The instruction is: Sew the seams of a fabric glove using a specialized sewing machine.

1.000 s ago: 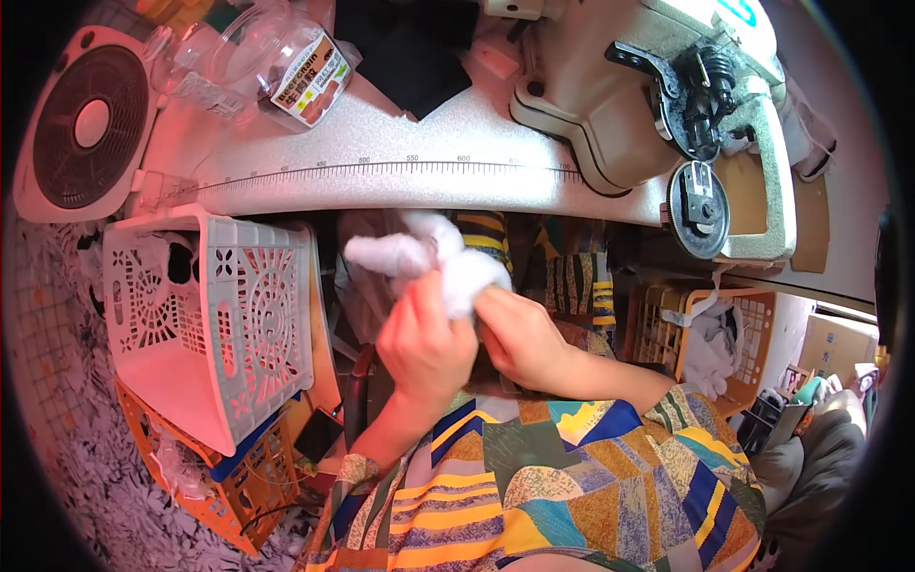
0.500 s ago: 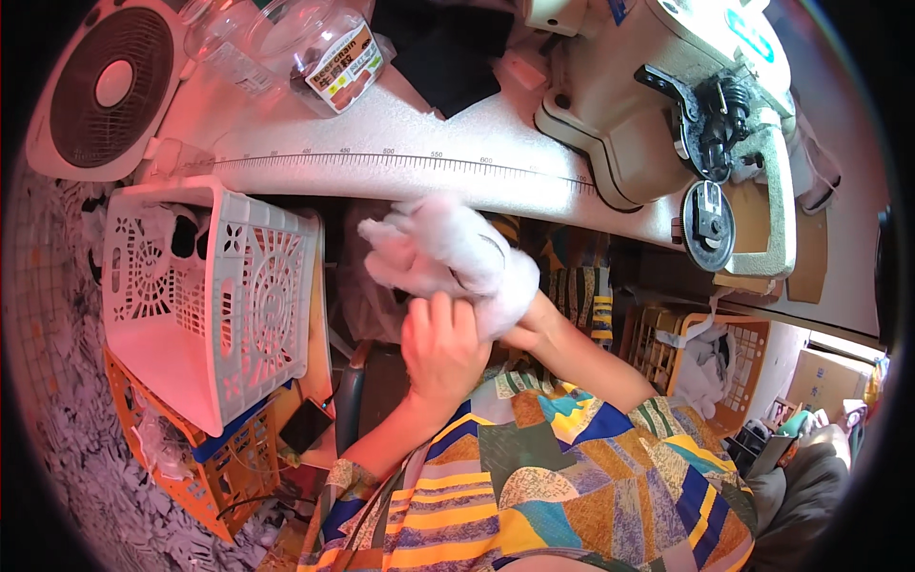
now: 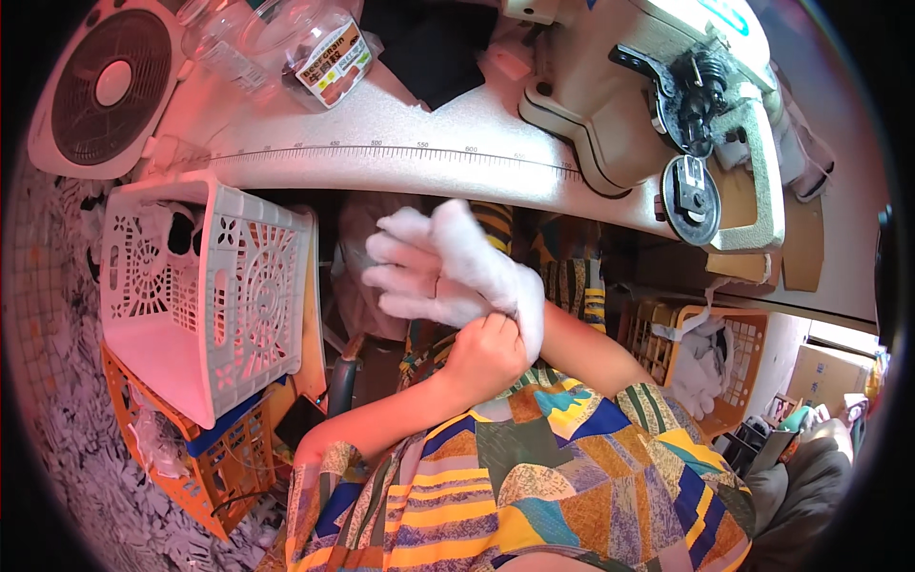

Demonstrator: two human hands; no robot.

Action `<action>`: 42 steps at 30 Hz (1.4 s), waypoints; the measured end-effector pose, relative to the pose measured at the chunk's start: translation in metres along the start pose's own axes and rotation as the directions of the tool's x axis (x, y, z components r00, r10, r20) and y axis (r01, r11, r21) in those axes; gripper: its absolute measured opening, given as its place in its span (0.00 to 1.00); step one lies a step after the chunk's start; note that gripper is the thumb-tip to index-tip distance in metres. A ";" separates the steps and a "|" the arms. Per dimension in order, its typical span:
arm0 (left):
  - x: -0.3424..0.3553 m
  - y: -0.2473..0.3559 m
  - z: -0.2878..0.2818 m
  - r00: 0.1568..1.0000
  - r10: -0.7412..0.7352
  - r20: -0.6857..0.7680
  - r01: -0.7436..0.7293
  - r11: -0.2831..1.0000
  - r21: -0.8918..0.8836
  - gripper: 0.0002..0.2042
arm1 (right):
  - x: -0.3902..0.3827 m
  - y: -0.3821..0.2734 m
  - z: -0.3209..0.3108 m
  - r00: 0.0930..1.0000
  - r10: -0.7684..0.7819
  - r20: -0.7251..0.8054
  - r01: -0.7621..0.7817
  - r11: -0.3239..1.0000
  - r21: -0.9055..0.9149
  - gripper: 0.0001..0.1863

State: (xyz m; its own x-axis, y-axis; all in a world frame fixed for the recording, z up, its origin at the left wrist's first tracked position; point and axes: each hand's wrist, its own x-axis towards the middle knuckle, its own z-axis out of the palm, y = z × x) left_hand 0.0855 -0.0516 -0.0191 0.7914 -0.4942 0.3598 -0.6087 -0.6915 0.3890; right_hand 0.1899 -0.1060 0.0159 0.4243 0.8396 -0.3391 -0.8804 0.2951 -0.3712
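A fluffy white glove (image 3: 419, 262) covers my right hand, which reaches in from the right; my bare right forearm (image 3: 591, 351) shows below the cuff. The glove's fingers point up and left, spread apart, above my lap. A thin dark line runs across its palm area. My left hand (image 3: 488, 357) is closed on the glove's cuff at the right wrist, fingers curled into the fabric. My right fingers themselves are hidden inside the glove.
A white worktable (image 3: 381, 172) with a ruler strip crosses ahead, bearing a cream sewing machine (image 3: 596, 95), clear plastic jars (image 3: 329, 62) and black cloth (image 3: 434, 48). A fan (image 3: 112, 84) stands far left. A white crate (image 3: 253, 305) tops an orange crate (image 3: 233, 467); another orange basket (image 3: 748, 367) holds white pieces.
The bunched glove has opened out, its fingers now spread. My left hand has shifted right, from the glove's lower palm to its cuff. The view has shifted slightly.
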 end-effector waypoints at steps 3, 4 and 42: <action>0.002 0.004 -0.004 0.999 0.030 0.027 -0.029 0.999 -0.039 0.08 | -0.006 0.007 -0.009 0.997 -0.062 0.047 0.047 0.963 0.266 0.54; 0.003 0.005 -0.004 0.999 0.030 0.028 -0.028 0.999 -0.046 0.08 | -0.005 0.008 -0.012 0.993 -0.061 0.105 0.027 0.954 0.300 0.53; 0.025 -0.086 0.017 0.516 -0.855 -0.062 0.653 0.438 -0.618 0.11 | -0.169 0.049 -0.129 0.886 -0.267 -0.380 0.325 0.940 0.098 0.28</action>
State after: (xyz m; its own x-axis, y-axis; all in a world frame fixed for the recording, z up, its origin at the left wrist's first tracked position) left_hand 0.1587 -0.0140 -0.0579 0.9247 0.3687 -0.0947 0.2149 -0.3006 0.9292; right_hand 0.1025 -0.2921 -0.0562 0.6910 0.4914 -0.5301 -0.7107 0.5955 -0.3744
